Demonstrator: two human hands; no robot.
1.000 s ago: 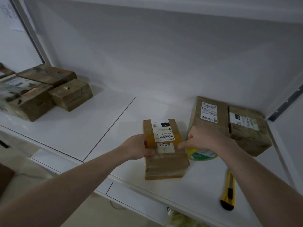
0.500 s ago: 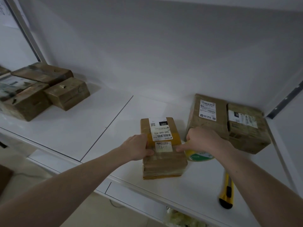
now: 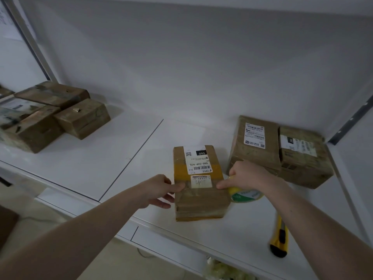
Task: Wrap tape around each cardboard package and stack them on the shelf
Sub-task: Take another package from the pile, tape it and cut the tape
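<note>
Your left hand (image 3: 161,190) grips the package (image 3: 198,184), your right hand (image 3: 245,175) clamps the tape roll (image 3: 245,195); slack tape could wrinkle.

White shelf (image 3: 84,166); on it: one labelled package (image 3: 198,184) near front, two packages (image 3: 282,150) right, package cluster (image 3: 50,114) left, tape roll (image 3: 247,196), yellow cutter (image 3: 279,239).

A package (image 3: 198,182) lies on the shelf (image 3: 232,235) near its front edge. At its 3 o'clock sits a tape roll (image 3: 247,196); at 1 o'clock, two boxes (image 3: 280,150) side by side, seemingly touching. A knife (image 3: 279,239) lies at 4 o'clock. Stacked packages (image 3: 48,116) sit at 10 o'clock.
</note>
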